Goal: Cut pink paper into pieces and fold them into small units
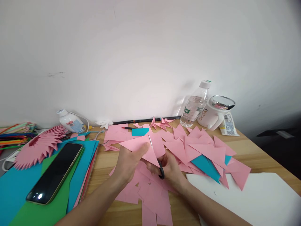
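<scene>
My left hand [128, 163] pinches a folded pink paper triangle [138, 147], holding it up over the desk. My right hand [170, 169] grips black-handled scissors [156, 160], fingers through the loops. The blades point up and away and lie against the triangle's right edge. Under both hands a heap of pink paper scraps [150, 194] covers the wooden desk [249, 150]. More pink triangles [199, 147] and some teal pieces [203, 164] lie to the right.
A smartphone [55, 172] rests on stacked teal and green sheets [14, 188] at left, beside a pink folded fan shape [37, 147], a glue bottle [70, 122] and coloured sticks [14, 135]. A water bottle [195, 105], white mug [215, 114] and white sheet [254, 197] sit right.
</scene>
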`<state>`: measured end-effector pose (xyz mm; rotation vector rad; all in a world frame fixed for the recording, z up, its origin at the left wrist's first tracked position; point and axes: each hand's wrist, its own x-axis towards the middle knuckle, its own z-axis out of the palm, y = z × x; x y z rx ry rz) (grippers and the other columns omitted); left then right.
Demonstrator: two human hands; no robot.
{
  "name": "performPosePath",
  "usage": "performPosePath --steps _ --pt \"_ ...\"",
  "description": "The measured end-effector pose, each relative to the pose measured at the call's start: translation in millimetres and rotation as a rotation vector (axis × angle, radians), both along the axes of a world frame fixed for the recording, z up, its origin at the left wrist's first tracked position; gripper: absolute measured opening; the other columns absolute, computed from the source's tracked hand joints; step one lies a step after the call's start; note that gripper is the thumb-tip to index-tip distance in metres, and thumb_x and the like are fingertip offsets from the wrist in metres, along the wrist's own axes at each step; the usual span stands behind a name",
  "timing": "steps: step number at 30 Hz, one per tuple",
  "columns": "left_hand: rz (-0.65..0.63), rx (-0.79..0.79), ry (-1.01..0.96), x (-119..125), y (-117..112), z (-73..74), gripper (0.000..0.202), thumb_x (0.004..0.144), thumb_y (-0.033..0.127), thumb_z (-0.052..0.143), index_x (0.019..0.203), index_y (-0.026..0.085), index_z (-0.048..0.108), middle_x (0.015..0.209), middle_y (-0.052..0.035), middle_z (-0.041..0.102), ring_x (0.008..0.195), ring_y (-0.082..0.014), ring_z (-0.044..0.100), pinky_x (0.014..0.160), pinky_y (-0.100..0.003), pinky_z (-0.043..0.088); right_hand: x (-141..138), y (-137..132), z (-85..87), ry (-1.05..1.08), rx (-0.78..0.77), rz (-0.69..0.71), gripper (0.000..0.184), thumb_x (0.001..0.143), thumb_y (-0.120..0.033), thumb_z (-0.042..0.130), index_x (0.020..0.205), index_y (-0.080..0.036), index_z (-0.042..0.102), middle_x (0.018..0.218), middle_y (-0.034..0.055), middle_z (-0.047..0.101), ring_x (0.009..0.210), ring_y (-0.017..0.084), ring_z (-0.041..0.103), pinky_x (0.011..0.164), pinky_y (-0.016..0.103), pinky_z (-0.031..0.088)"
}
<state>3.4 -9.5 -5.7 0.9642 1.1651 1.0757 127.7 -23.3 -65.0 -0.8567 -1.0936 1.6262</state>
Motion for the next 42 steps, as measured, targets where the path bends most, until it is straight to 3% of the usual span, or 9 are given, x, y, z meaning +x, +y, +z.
performPosePath --steps 6,13,21,27,30,35,38,42 --pt "-0.022 -0.005 0.029 1 0 -1.1 0.013 0.068 0.023 0.063 0.061 0.014 0.056 0.057 -0.0021 0.061 0.043 -0.0147 0.056 0.043 -0.027 0.047 0 0 3.7 0.003 -0.025 -0.034 0.049 0.052 -0.028 0.082 0.086 -0.019 0.048 0.072 0.0008 0.065 0.062 0.015 0.057 0.052 0.024 0.043" --pt "0.024 0.000 0.060 1 0 0.6 0.014 0.065 0.023 0.065 0.060 0.015 0.056 0.059 -0.0008 0.060 0.049 -0.0135 0.056 0.045 -0.024 0.046 1 -1 -0.8 0.075 0.010 -0.008 0.048 0.056 -0.028 0.081 0.091 -0.020 0.049 0.088 0.0032 0.066 0.072 0.016 0.061 0.058 0.025 0.047" --pt "0.002 -0.011 0.053 1 0 1.8 0.014 0.065 0.022 0.065 0.059 0.016 0.054 0.058 -0.0009 0.061 0.049 -0.0135 0.056 0.045 -0.023 0.046 1 -1 -4.7 0.036 -0.035 -0.012 0.048 0.053 -0.024 0.083 0.083 -0.019 0.046 0.070 -0.0031 0.063 0.052 0.009 0.052 0.046 0.020 0.039" --pt "0.033 0.068 0.071 -5 2 9.3 0.016 0.069 0.028 0.066 0.065 0.014 0.058 0.056 -0.0001 0.061 0.042 -0.0114 0.053 0.039 -0.023 0.046 4 1 -6.4 0.127 -0.120 0.105 0.055 0.057 -0.028 0.081 0.097 -0.019 0.046 0.062 -0.0063 0.060 0.042 0.008 0.051 0.046 0.020 0.041" --pt "0.050 0.120 0.105 -11 5 19.2 0.022 0.069 0.034 0.069 0.067 0.014 0.060 0.055 -0.0009 0.061 0.042 -0.0120 0.054 0.037 -0.023 0.046 7 1 -3.5 0.147 -0.205 0.269 0.049 0.058 -0.032 0.080 0.094 -0.016 0.050 0.056 -0.0045 0.061 0.038 0.008 0.053 0.044 0.020 0.044" --pt "-0.022 0.020 0.163 -10 16 26.5 0.030 0.060 0.036 0.076 0.063 0.012 0.060 0.051 -0.0004 0.057 0.041 -0.0142 0.058 0.042 -0.026 0.051 16 1 6.7 0.046 -0.337 0.802 0.033 0.062 -0.032 0.077 0.083 -0.013 0.061 0.051 -0.0041 0.060 0.033 0.006 0.052 0.035 0.014 0.040" --pt "-0.192 -0.074 0.153 3 27 19.4 0.031 0.056 0.033 0.080 0.070 0.011 0.062 0.058 -0.0013 0.060 0.048 -0.0169 0.062 0.049 -0.029 0.053 23 1 15.0 -0.003 -0.326 1.056 0.036 0.057 -0.034 0.079 0.083 -0.014 0.065 0.053 -0.0047 0.062 0.036 0.006 0.055 0.036 0.012 0.042" --pt "-0.458 -0.117 0.145 33 37 9.7 0.031 0.058 0.031 0.079 0.073 0.009 0.064 0.069 -0.0078 0.065 0.058 -0.0173 0.064 0.063 -0.034 0.055 29 2 21.3 -0.084 -0.209 1.227 0.041 0.054 -0.038 0.079 0.087 -0.014 0.069 0.058 -0.0032 0.064 0.046 0.008 0.061 0.042 0.013 0.049"
